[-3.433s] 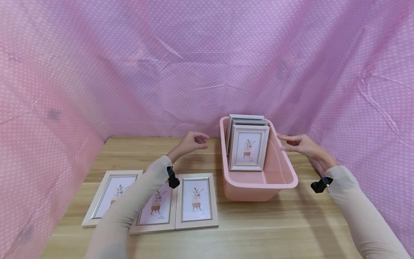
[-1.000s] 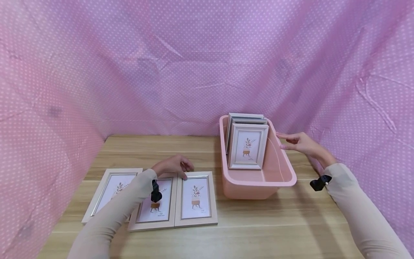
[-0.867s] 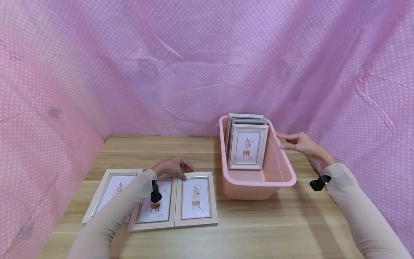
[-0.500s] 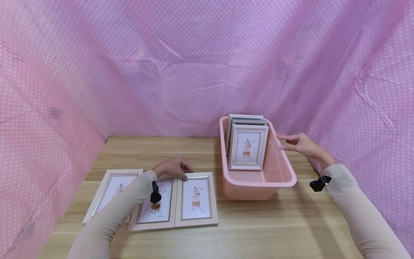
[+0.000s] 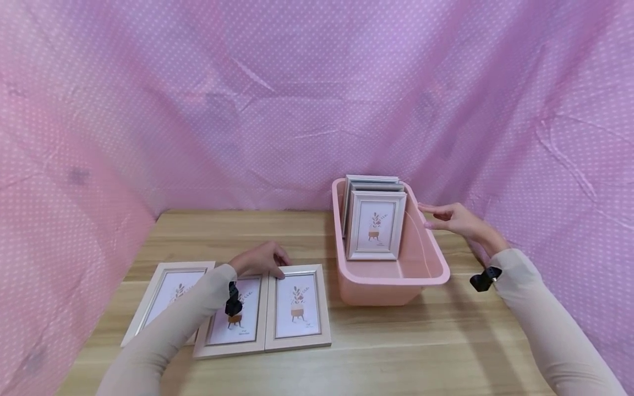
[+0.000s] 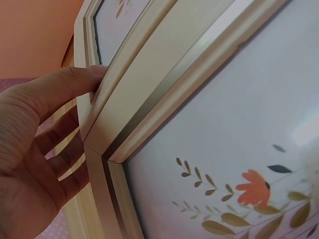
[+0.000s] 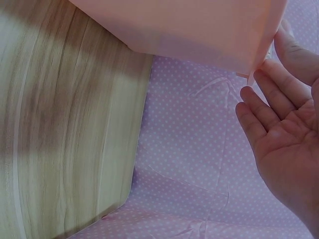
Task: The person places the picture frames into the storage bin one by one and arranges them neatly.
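Three cream picture frames lie face up on the table. My left hand is at the top edge of the rightmost picture frame, near its corner with the middle frame. In the left wrist view, the thumb presses on its front while the fingers curl behind its outer edge, pinching it. The third frame is partly under my left sleeve. My right hand pinches the right rim of a pink plastic bin; in the right wrist view, its lower fingers hang free.
Several picture frames stand upright in the back of the bin, the front one showing a potted plant picture. A pink dotted curtain closes off the back and sides of the wooden table.
Since the oldest frame, my left hand has moved down and left from beside the bin and taken hold of the rightmost frame's edge. My right hand stays at the bin's rim.
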`<state>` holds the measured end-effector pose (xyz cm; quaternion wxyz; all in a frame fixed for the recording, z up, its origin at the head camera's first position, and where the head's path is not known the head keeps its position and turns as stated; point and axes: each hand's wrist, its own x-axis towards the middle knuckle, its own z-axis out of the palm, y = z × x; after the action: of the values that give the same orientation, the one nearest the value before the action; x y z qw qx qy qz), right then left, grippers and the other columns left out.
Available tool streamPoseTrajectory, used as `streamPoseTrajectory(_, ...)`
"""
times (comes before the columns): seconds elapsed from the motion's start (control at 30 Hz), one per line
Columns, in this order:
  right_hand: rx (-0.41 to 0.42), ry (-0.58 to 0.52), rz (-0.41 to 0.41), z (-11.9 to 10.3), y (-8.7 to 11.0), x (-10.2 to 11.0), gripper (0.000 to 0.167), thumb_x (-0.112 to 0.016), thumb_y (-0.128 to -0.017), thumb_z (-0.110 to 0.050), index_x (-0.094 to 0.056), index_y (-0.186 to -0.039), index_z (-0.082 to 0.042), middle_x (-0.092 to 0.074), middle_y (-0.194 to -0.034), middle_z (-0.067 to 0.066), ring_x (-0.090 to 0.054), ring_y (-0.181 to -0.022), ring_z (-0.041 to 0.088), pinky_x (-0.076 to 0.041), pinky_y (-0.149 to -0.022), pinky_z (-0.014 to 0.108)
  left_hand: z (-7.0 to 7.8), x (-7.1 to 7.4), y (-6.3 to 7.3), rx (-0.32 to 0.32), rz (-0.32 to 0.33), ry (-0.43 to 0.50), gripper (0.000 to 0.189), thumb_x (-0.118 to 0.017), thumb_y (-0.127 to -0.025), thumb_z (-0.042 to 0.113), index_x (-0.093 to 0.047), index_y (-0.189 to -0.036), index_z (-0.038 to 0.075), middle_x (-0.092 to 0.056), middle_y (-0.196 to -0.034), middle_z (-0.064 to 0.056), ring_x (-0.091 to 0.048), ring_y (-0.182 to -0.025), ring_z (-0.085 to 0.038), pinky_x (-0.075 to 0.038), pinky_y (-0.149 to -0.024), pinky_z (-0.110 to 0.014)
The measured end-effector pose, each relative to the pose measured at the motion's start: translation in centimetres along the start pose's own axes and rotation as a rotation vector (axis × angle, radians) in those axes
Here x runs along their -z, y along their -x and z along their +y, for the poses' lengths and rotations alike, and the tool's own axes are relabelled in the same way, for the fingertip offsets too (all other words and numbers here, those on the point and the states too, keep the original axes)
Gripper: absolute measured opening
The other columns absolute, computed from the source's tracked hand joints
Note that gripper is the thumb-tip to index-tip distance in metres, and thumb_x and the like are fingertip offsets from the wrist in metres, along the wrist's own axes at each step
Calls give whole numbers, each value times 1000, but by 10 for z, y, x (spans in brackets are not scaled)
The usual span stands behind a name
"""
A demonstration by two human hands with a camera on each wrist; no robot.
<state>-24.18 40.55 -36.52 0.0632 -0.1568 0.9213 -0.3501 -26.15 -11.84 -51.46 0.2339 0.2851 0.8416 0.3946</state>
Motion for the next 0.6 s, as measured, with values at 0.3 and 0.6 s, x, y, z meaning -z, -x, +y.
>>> streamPoseTrajectory(0.3, -9, -11, 10, 4, -1, -1, 56, -74, -95, -20, -54, -144, -3, -50, -147, 14, -44, -140, 43, -36, -115, 55, -4, -6, -2, -18, 53, -14, 26, -85, -79, 5, -81, -103, 13, -78, -102, -1, -71, -91, -12, -60, -85, -28)
streamPoseTrajectory(0.6, 13, 28, 17, 7, -2, -1, 55, -73, -95, -20, -55, -144, -4, -50, -147, 13, -44, -140, 42, -36, -114, 54, 8, -9, -5, -2, 100, -84, 27, -85, -79, 3, -81, -104, 12, -79, -102, -1, -70, -90, -9, -59, -82, -27)
